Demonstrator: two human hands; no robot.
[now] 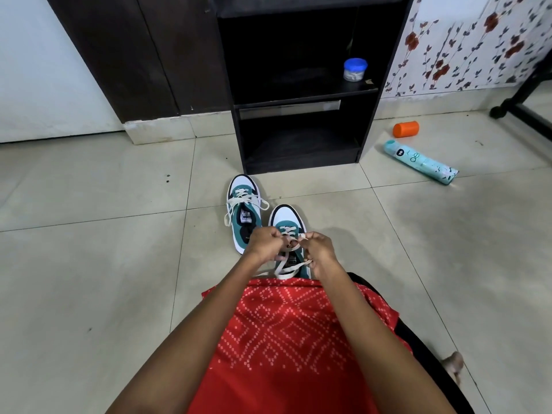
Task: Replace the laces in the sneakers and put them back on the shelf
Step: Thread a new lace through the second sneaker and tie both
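Both hands are curled tight on one flat, off-white woven lace (294, 268): the left hand (263, 243) pinches it from one side and the right hand (321, 252) from the other, with a strip wrapped over a right finger and another band trailing out from under that hand. Directly beneath the grip sits the near sneaker (288, 221), with a smooth white rounded toe, matte teal panels and black trim. The hands cover its tongue and upper eyelets, and red dotted cloth (283, 339) hides its heel, so how far the lacing runs is hard to tell. Just beyond the grip and to its left stands the far sneaker (242, 186) in the same colours, touching or nearly touching the near one, its heel partly behind the left hand. A second lace (243, 201) crosses it and droops over both sides. Farther ahead of the grip rises a boxy black shelf (298, 162) of matte board with open compartments, its top cut off by the frame. A small clear jar (355, 69) with a blue lid stands on its upper board, contents unclear. Ahead and well to the right of the grip, on glossy pale tiles (89, 279), a teal can (419, 162) lies on its side, with a stubby orange cylinder (405, 129) beyond it. Blurred toes (454, 363) show behind and right of the grip.
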